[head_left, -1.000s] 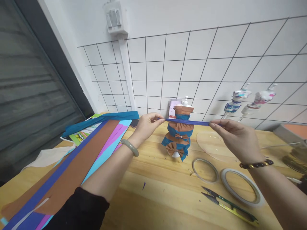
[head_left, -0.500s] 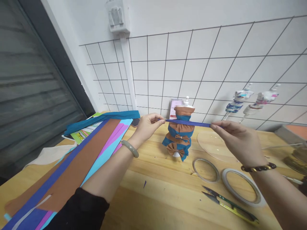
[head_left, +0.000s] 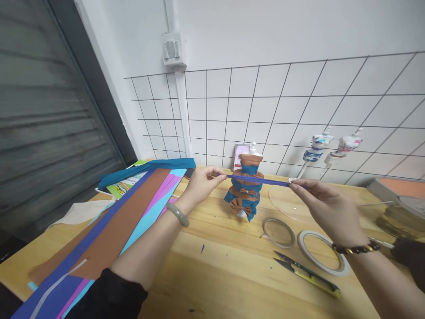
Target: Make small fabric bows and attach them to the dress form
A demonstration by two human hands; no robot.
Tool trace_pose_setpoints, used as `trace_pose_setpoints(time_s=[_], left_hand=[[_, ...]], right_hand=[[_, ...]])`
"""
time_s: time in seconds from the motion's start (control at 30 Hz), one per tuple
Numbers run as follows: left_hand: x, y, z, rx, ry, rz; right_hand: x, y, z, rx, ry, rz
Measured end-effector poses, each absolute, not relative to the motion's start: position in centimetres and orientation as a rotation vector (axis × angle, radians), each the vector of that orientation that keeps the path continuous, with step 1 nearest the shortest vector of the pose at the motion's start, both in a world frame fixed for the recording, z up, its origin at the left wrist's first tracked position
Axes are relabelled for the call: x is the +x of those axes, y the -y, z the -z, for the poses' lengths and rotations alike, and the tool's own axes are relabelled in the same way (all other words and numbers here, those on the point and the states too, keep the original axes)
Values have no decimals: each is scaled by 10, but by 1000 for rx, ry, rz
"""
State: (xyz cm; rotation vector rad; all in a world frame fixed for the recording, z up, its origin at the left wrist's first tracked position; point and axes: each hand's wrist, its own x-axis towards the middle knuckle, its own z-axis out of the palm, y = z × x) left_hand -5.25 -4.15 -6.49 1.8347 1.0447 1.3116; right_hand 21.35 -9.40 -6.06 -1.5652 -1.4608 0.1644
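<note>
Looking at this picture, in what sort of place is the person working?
Probably a small craft workspace, though whether home or shop I cannot tell: on the wooden table is a miniature dress form in brown and teal, with coloured strips to one side and snips to the other.

The ends of the blue strip (head_left: 265,180) are hidden in the fingers of the left hand (head_left: 203,185) and right hand (head_left: 328,208), and the strip covers a band of the dress form (head_left: 244,186). The card (head_left: 237,164) behind is partly blocked, its print unreadable. The bottom edge cuts off the coloured sheets (head_left: 109,232) and black sleeve (head_left: 109,294); the right edge crops a dark object (head_left: 411,258), too blurred to identify.
</note>
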Motion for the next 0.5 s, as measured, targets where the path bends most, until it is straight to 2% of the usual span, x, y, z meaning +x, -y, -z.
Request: trace_pose_setpoints(time_s=[0.17,0.27,0.5], left_hand=[[-66,82,65,1783,-1129,-1227],[-79,109,81,1696,-1189,-1104],[-101,147,127,1723,-1285,-733]], right_hand=[[211,126,73,-1494,1587,-128],[211,146,93,-1445,1722,-183],[202,170,127,-1310,2084,-513]])
